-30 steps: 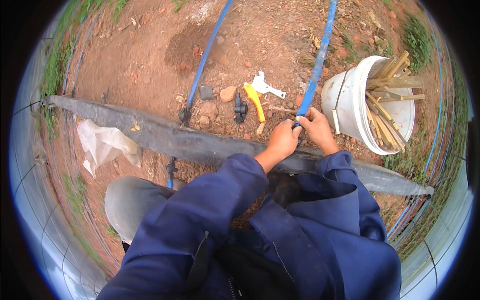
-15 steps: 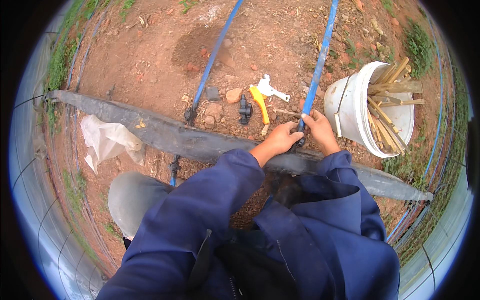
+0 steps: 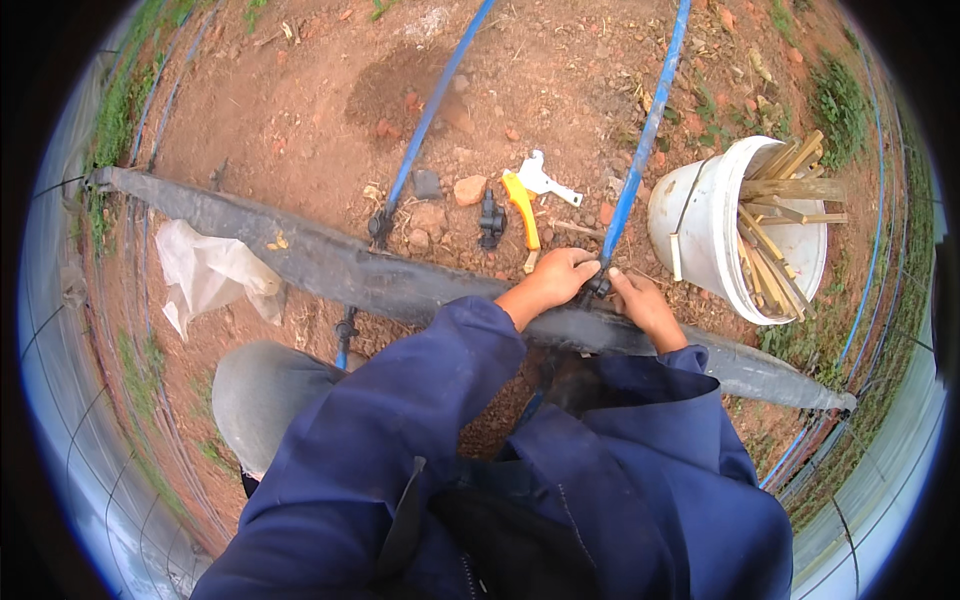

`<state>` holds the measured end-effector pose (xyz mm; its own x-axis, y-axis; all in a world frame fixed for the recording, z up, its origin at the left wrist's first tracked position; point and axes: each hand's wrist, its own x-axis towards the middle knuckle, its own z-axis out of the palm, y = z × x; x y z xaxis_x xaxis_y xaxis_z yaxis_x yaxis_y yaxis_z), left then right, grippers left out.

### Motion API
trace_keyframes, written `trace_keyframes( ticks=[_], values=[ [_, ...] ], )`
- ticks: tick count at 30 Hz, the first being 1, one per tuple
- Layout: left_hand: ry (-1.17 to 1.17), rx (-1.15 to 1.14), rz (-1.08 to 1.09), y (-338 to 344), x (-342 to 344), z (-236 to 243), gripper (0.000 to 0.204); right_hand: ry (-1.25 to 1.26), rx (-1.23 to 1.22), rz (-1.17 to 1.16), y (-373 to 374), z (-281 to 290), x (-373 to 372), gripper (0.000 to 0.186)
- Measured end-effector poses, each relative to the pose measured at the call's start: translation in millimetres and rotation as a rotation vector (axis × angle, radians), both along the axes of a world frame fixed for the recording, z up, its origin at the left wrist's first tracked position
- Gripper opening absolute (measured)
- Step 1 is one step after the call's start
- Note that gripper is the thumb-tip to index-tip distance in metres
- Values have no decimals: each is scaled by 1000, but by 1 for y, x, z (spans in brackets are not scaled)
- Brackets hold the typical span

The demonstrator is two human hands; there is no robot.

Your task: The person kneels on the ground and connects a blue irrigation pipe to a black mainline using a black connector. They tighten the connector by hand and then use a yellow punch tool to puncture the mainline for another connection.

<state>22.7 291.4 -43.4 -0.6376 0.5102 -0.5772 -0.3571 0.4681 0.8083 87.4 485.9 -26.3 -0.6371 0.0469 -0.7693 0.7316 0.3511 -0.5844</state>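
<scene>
Head view: both bare hands close together over the far edge of a fat black pipe (image 3: 390,282) that runs across the scene from far left to near right. Left hand (image 3: 556,280) clamped on a small black fitting (image 3: 598,285), thumb up where the blue tube (image 3: 645,150) comes in; the other fingers mostly hidden. Right hand (image 3: 645,303) just right of the fitting, fingers half curled, thumb by the tube end; can't tell if it grips or only touches. Narrow gap between the hands, fitting sits in it, at the near end of the tube. Tube heads away to the far side, leaning right.

Left of that: second blue tube (image 3: 432,115), near end in a black connector (image 3: 379,226) at the pipe's far edge. Another connector (image 3: 345,330) on the pipe's near side, short blue piece below it.

On the soil between the two tubes: loose black valve-like part (image 3: 491,222), then a yellow and white hand tool (image 3: 522,208) just right of it. Stone (image 3: 470,190) beside the loose part, far-left side.

Right: white bucket (image 3: 690,200) tipped over, mouth facing right, wooden sticks (image 3: 775,260) poking out. Left: crumpled whitish plastic sheet (image 3: 210,270), near side of the pipe.
</scene>
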Motion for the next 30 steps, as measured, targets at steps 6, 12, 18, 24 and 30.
trace_keyframes(
  ticks=[6, 12, 18, 24, 30],
  values=[
    [90, -24, 18, 4, 5, 3, 38, -215, -139, 153, 10, -2, -15, 62],
    [113, -28, 61, 8, 10, 6, 35, 62, -69, 164, 0, -8, 0, 57],
    [111, -57, 55, 9, 9, 1, 33, 322, 186, 287, -13, 7, -1, 42],
    [159, -2, 79, 11, 12, -15, 34, 515, 546, 405, -31, 22, 16, 42],
    [141, -232, 105, 23, 16, 35, 38, 403, 334, 221, -19, 13, 16, 38]
  ],
)
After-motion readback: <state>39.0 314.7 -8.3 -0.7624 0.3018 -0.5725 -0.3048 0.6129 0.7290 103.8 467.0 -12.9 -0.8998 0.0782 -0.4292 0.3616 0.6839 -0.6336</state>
